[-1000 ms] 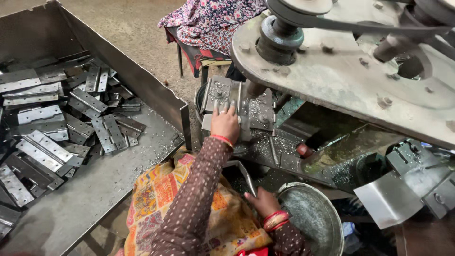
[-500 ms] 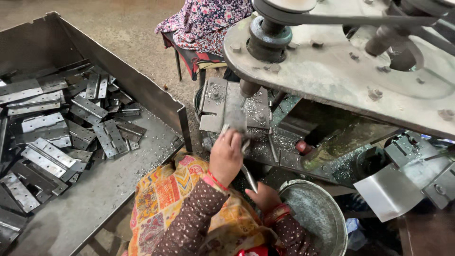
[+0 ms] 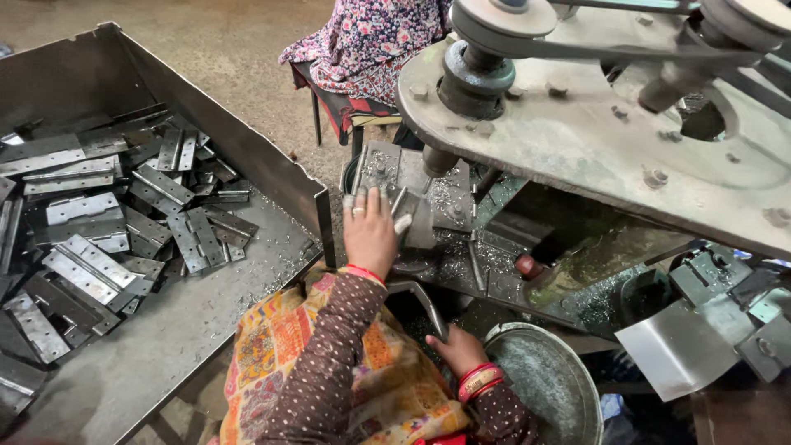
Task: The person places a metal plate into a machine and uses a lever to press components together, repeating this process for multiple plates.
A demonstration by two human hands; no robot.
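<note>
My left hand [image 3: 369, 235] rests on the machine bed [image 3: 461, 255], fingers closed over a small grey hinge plate [image 3: 409, 216] under the drill spindle [image 3: 437, 161]. Lower down, my right hand [image 3: 457, 350] grips the curved metal lever [image 3: 424, 303] beside my lap. Both arms wear brown dotted sleeves, and red bangles sit at the wrists. A patterned orange cloth [image 3: 329, 363] covers my lap.
A big steel bin [image 3: 206, 330] on the left holds several grey hinge plates [image 3: 99, 231]. A round metal bowl [image 3: 548, 383] sits by my right hand. The machine's heavy arm with belt and pulley [image 3: 503, 21] overhangs the bed. Another person in floral cloth [image 3: 362, 45] sits opposite.
My left hand drew back from the machine bed toward my body, then went forward onto the bed again. My right hand stayed on the lever.
</note>
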